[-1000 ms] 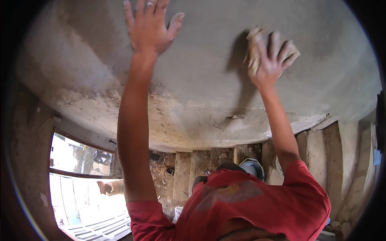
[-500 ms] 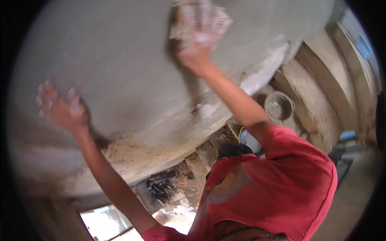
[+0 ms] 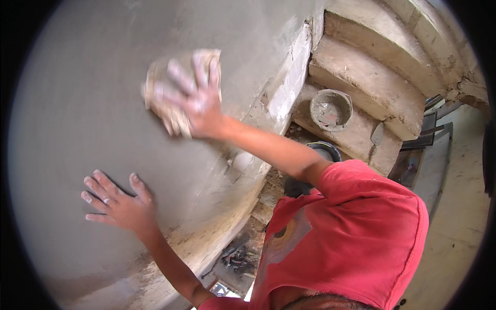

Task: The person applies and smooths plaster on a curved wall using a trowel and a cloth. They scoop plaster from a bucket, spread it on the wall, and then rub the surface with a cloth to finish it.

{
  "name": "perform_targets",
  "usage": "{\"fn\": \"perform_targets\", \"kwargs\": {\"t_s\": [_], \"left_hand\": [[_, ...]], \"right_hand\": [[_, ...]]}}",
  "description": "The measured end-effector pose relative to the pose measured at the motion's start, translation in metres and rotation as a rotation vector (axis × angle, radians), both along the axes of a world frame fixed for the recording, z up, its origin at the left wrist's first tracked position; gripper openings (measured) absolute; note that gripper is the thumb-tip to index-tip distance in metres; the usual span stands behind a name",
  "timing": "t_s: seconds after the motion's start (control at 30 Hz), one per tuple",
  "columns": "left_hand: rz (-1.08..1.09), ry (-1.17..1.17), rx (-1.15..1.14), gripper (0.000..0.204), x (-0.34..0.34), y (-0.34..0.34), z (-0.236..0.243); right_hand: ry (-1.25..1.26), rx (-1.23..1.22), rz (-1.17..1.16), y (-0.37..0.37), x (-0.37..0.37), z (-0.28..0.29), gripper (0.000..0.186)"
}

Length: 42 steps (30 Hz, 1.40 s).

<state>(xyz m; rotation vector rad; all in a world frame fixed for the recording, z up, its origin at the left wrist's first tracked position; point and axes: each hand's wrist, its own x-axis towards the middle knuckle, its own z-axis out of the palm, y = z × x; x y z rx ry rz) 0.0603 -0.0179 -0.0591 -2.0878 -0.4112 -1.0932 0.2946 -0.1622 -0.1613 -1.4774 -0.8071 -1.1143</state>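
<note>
Fresh-looking grey plaster covers the wall (image 3: 88,108) in front of me. My right hand (image 3: 201,101), whitened with plaster, presses a beige folded cloth pad (image 3: 159,74) against it, fingers spread over the pad. The pad's layered edges stick out around my fingers, and my palm hides its middle. Lower and to the left, my left hand (image 3: 123,205) lies on the same wall with nothing in it, its fingers stretched apart and dusted white.
Concrete steps (image 3: 367,67) curve up at the right. A plaster-crusted bucket (image 3: 350,103) stands on one step, near a trowel-like tool (image 3: 377,134). Behind my right arm is a dark-rimmed bucket (image 3: 330,148). Rubble and dark objects (image 3: 240,256) lie along the wall's foot.
My right hand has swept the cloth pad left and down in the picture. My left hand appears lower and farther right, still on the wall. The view has turned, showing more of the steps.
</note>
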Motion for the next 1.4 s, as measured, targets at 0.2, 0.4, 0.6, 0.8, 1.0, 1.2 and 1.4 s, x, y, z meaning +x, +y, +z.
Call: {"fn": "perform_targets", "kwargs": {"t_s": [0.2,0.4,0.6,0.8,1.0,1.2,1.4], "left_hand": [[0.047,0.101,0.097,0.076,0.031,-0.011,0.004],[0.027,0.159,0.202,0.074,0.038,-0.004,0.005],[0.010,0.184,0.276,0.078,0.031,-0.007,0.012],[-0.018,0.174,0.281,0.076,0.033,-0.007,0.016],[-0.017,0.190,0.280,0.076,0.030,-0.011,0.018],[-0.040,0.187,0.307,0.075,0.030,-0.005,0.017],[-0.058,0.203,0.300,0.073,0.032,-0.008,0.023]], "right_hand": [[0.088,0.068,-0.143,-0.006,0.058,-0.098,0.051],[0.083,0.051,-0.034,-0.018,0.042,-0.038,0.068],[0.332,0.123,-0.118,-0.029,0.072,-0.102,0.068],[0.143,0.036,-0.021,-0.029,0.057,-0.020,0.062],[0.261,0.090,-0.224,-0.029,0.073,-0.104,0.061],[0.216,0.102,-0.110,-0.030,0.067,-0.026,0.059],[0.345,-0.047,-0.250,-0.034,0.081,-0.117,0.065]]}}
